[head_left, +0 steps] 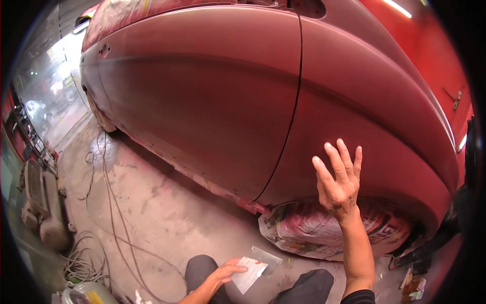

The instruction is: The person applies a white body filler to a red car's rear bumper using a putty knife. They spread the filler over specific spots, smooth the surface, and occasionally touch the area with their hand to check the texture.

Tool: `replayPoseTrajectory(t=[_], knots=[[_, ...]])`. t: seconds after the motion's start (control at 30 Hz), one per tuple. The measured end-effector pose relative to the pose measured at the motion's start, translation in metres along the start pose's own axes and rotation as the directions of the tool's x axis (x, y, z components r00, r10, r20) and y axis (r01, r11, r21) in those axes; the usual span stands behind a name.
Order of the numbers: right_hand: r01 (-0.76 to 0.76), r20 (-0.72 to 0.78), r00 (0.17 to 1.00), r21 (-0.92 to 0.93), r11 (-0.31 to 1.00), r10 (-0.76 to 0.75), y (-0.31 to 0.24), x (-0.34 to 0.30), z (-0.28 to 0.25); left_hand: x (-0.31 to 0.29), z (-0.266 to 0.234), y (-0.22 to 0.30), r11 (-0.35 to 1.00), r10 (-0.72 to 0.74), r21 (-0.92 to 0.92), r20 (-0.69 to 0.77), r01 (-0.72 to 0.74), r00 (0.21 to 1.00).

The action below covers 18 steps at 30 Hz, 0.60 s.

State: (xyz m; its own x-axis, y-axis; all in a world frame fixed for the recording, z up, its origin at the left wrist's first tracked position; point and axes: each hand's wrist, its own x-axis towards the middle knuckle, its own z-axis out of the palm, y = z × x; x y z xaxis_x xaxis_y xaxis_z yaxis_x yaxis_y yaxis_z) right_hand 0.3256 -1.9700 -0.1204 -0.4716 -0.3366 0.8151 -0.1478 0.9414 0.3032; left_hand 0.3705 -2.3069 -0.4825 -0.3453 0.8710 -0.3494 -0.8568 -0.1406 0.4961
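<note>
My left hand [226, 272] is low in the middle, over my knees. It pinches a white sheet of paper [244, 277] with a small red mark between thumb and fingers. A greyish, partly see-through sheet [269, 260] shows just beyond it; whether I hold that too is unclear. My right hand [339, 185] is raised with its fingers spread, holding nothing, in front of the car's front fender [364, 137]. Whether its fingertips touch the panel cannot be made out. The fender and the car door [202, 96] have a dull dark-red coat, parted by a narrow gap.
Below the fender, printed paper covers the wheel [324, 230]. Hoses [109, 192] run over the dusty floor to a coil [86, 261] at the lower left. A tank-like machine [53, 218] stands at the left. Small items [416, 286] lie at the lower right.
</note>
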Motion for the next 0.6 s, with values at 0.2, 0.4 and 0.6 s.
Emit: replayPoseTrajectory(t=[0.2,0.4,0.6], knots=[[0.072,0.025,0.997,-0.118,0.99,-0.069,-0.017,-0.026,0.024,0.049,-0.078,-0.043,1.0,0.009,0.021,0.041,-0.01,0.999],[0.053,0.14,0.99,-0.197,0.979,-0.026,-0.022,-0.032,0.015,0.062,-0.051,-0.041,1.0,0.002,0.0,0.095,-0.002,0.995],[-0.029,0.117,0.988,-0.5,0.866,0.101,0.012,-0.017,-0.028,0.073,-0.066,-0.039,0.993,0.031,0.109,0.152,-0.048,0.988]])
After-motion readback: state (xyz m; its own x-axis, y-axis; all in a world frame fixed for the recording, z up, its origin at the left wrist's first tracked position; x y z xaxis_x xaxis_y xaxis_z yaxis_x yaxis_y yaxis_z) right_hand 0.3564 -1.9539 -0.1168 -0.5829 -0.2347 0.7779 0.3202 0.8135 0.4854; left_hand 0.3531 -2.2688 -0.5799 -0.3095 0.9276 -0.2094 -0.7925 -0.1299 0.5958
